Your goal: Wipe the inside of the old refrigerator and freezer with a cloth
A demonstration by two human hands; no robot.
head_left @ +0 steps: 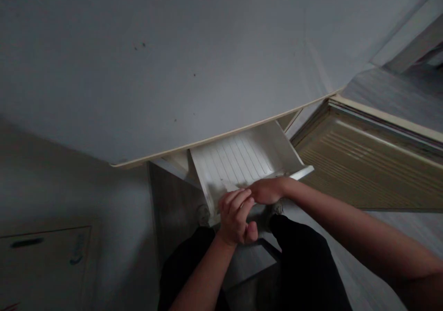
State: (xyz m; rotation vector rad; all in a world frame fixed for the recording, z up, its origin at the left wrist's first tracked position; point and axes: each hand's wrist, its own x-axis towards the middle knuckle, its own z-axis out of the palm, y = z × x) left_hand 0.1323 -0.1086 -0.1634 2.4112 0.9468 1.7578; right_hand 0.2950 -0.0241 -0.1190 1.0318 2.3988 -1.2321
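A white drawer [238,156] with a ribbed bottom is pulled out from under a pale grey top [207,62]. My left hand [237,216] is over the drawer's front edge, its fingers curled and bent toward the other hand; whether it holds anything is hidden. Beside it, my right hand [268,191] reaches over the same front edge from the right, palm down. Its fingertips are hidden inside the drawer behind the left fingers. A small pale patch shows on the drawer bottom just beyond the fingers.
An open door with a ribbed yellowish inner panel [374,158] stands at the right. My legs in dark trousers [308,260] and my shoes are below the drawer. A wall with a pale panel [44,265] lies at the lower left. Grey wood-look flooring shows at the upper right.
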